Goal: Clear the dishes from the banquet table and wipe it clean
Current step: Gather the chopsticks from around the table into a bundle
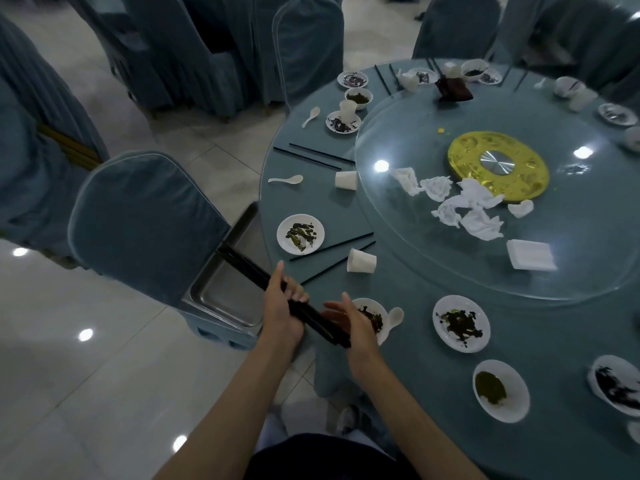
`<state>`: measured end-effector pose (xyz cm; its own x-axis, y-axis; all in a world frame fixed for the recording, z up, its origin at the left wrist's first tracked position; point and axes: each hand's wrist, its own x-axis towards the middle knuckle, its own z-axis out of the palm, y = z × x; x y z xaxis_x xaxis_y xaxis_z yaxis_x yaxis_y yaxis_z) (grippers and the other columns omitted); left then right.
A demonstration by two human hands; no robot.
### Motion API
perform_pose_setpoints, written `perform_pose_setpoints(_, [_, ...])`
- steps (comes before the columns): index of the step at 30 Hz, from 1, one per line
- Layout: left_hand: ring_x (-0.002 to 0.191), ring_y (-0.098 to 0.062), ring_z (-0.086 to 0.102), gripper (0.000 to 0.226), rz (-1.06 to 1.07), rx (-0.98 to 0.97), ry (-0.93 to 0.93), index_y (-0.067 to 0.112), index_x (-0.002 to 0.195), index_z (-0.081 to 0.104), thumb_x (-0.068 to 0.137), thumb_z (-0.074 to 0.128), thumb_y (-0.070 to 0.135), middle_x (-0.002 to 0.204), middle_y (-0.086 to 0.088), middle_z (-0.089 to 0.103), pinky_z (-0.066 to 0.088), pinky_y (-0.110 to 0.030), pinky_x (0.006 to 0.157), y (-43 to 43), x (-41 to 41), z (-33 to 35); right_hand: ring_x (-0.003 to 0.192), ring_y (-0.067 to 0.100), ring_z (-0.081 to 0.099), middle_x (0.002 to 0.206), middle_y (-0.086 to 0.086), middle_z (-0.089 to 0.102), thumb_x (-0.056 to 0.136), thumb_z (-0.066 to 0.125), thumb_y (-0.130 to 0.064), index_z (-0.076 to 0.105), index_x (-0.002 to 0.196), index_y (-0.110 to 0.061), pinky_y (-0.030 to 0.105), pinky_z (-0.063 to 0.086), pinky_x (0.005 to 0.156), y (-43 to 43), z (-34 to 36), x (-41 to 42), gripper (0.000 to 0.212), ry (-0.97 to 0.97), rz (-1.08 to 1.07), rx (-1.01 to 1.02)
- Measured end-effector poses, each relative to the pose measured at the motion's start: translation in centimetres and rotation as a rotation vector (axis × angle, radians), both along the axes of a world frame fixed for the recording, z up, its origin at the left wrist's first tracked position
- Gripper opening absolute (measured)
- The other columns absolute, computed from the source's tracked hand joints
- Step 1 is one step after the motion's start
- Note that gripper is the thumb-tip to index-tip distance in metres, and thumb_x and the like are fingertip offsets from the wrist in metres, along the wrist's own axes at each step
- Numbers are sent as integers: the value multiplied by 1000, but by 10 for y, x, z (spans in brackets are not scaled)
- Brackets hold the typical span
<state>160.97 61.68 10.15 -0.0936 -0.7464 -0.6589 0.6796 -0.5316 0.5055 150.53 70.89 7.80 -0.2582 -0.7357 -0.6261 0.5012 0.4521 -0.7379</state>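
With the left hand (281, 315) gripping the chopsticks (247, 268) and the flat, empty right hand (349, 325) squaring their ends, I'd lower them gently into the tray (221, 297).

The surface (415, 393) wore plain blue-grey cloth, and the chair covers (145, 216) were the same blue-grey with paler piping. The bundle of chopsticks (246, 267) was black, as were the loose chopsticks (331, 246). The white plates (284, 230) carried dark green and blackish smears. The cups (362, 261), spoons (294, 179) and crumpled napkins (481, 223) were white. The turntable hub (464, 157) was gold around a silver centre. The tray (225, 299) was dull steel grey, and the floor tiles (86, 375) were glossy off-white.
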Motion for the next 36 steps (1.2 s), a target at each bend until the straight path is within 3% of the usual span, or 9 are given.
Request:
perform_pose_setpoints(4, [39,-9,30,42,23,32,-35,22,64,42,98,66,26,48,6,30,32,-21,39,-19,16,5,101,30,74,108,17,77,104,51,-48,71,114,-3,42,57,93,-40,1,45,50,-211,-254,86])
perform_pose_setpoints(8, [38,-10,28,47,-50,-7,-44,21,60,39,97,67,20,47,5,29,32,-23,38,-43,42,8,94,29,72,106,18,76,103,55,-41,74,103,-6,36,58,75,-78,1,87,40,-175,-367,155])
perform_pose_setpoints(12, [38,-9,26,53,-140,12,-53,22,51,41,97,68,20,47,5,29,28,-22,38,-72,80,5,91,25,73,97,14,78,105,53,-38,73,105,-4,35,57,75,-95,3,119,40,-126,-307,125])
perform_pose_setpoints(15, [37,-8,27,47,-194,80,-51,21,57,41,96,68,21,48,5,32,24,-20,36,-90,103,-6,88,25,75,94,13,79,107,52,-29,73,102,-3,34,56,77,-99,-2,124,34,39,-205,106])
perform_pose_setpoints(19, [33,-7,28,50,-262,102,-63,22,56,42,99,67,22,45,5,31,25,-19,33,-109,115,-18,88,27,73,99,16,78,104,57,-16,71,104,-3,29,56,68,-98,-15,95,19,228,-180,166])
perform_pose_setpoints(22, [34,-7,26,51,-353,90,-86,21,54,43,99,68,27,45,5,29,24,-20,33,-122,114,-25,90,22,73,98,9,77,105,55,-13,70,104,-9,25,54,69,-100,-19,59,15,404,-127,186])
perform_pose_setpoints(27, [36,-10,25,48,-496,72,-228,17,58,46,97,71,32,46,2,27,22,-22,35,-143,97,-35,91,23,70,93,-1,74,98,61,-16,70,97,-23,38,56,77,-124,-47,-5,11,739,-41,227])
perform_pose_setpoints(30, [38,-12,24,51,-584,61,-323,19,58,40,96,72,31,47,1,26,20,-23,40,-154,83,-37,87,17,67,91,-7,70,98,61,-20,70,98,-22,35,53,76,-143,-58,-35,9,894,45,244])
perform_pose_setpoints(36, [39,-11,24,53,-614,86,-433,21,57,37,96,72,28,48,2,24,22,-25,41,-175,65,-42,81,21,61,89,0,61,92,65,-10,70,100,-13,32,47,80,-180,-90,-53,9,1067,434,209])
